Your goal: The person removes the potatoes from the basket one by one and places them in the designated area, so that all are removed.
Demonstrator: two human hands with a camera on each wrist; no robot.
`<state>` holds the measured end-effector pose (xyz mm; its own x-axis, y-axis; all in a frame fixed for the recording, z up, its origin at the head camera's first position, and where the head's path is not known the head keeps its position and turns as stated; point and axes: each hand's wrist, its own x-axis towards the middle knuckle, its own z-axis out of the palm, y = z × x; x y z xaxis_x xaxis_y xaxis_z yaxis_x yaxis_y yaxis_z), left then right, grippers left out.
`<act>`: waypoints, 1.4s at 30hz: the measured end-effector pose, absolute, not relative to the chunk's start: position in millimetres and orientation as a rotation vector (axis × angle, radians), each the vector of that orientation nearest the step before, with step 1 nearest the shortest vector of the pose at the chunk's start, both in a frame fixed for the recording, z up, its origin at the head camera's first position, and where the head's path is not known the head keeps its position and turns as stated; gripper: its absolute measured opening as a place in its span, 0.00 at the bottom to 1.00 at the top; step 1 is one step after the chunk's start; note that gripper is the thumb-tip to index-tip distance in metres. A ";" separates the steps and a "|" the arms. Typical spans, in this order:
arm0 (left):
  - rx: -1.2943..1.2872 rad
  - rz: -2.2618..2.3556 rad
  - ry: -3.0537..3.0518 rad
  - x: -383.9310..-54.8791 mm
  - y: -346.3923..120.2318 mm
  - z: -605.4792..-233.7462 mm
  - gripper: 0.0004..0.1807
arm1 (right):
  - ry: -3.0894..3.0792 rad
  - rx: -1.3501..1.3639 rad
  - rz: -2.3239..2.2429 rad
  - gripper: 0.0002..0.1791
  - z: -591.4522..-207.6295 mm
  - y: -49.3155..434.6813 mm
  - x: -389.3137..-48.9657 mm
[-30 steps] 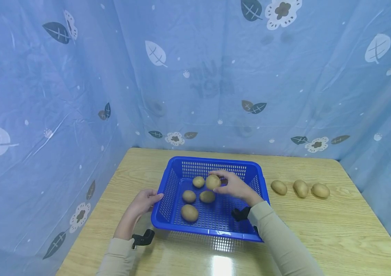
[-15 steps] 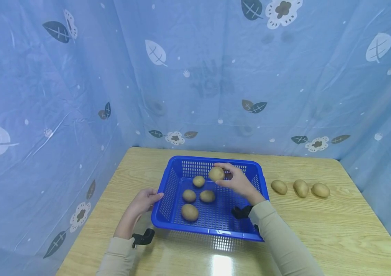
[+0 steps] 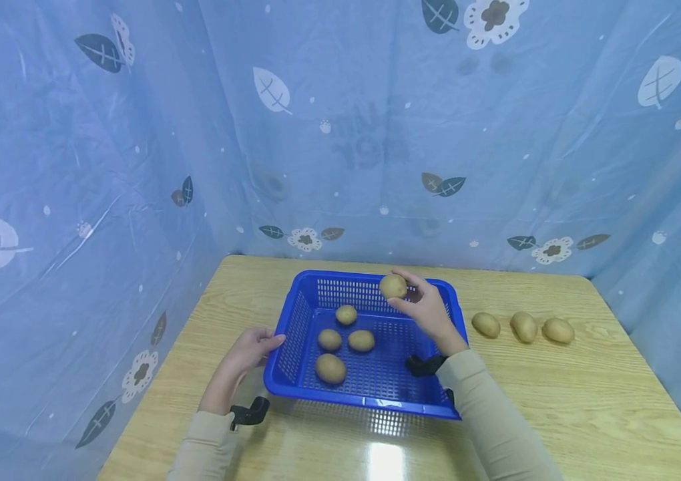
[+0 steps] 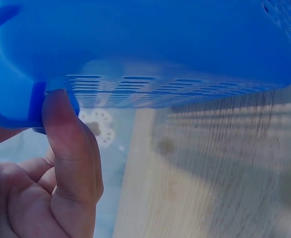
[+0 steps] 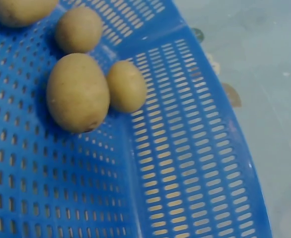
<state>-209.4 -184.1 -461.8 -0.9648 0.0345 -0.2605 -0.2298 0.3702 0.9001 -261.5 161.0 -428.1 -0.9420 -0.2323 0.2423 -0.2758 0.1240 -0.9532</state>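
My right hand [image 3: 429, 308] holds a potato [image 3: 392, 286] between thumb and fingers, above the back right part of a blue plastic basket [image 3: 364, 403]. Several other potatoes [image 3: 330, 369] lie on the left side of the basket's floor; the right wrist view shows them close together near a slotted wall [image 5: 185, 134]. At the basket's left side, my left hand [image 3: 252, 349] pinches the rim, thumb on top. From below, the left wrist view shows a finger [image 4: 68, 144] against the basket's underside edge.
Three potatoes [image 3: 523, 327] lie in a row on the wooden table [image 3: 557, 401], right of the basket. A blue patterned curtain [image 3: 364, 133] hangs behind the table and at both sides.
The right hand has lifted the potato from low over the basket's floor, moving it up, back and to the right. My left hand stays on the rim.
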 end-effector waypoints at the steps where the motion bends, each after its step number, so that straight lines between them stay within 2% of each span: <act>1: -0.173 1.631 2.397 -209.3 -184.3 -461.8 0.16 | -2.309 0.510 1.998 0.33 -430.6 162.6 -263.4; 9: -0.157 1.648 2.388 -208.5 -185.1 -461.9 0.16 | -2.244 0.422 1.981 0.34 -443.0 170.0 -272.8; 18: -0.165 1.647 2.384 -208.8 -184.1 -461.0 0.16 | -2.113 0.302 2.054 0.33 -434.3 176.7 -270.5; 42: -0.173 1.615 2.403 -209.1 -184.0 -460.3 0.15 | -1.854 0.350 2.057 0.31 -404.1 223.7 -256.4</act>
<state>-209.1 -184.0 -460.3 -0.9641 0.0353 -0.2633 -0.2304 0.3817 0.8951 -256.4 223.7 -404.1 -0.9089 0.0915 0.4069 -0.4141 -0.0836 -0.9064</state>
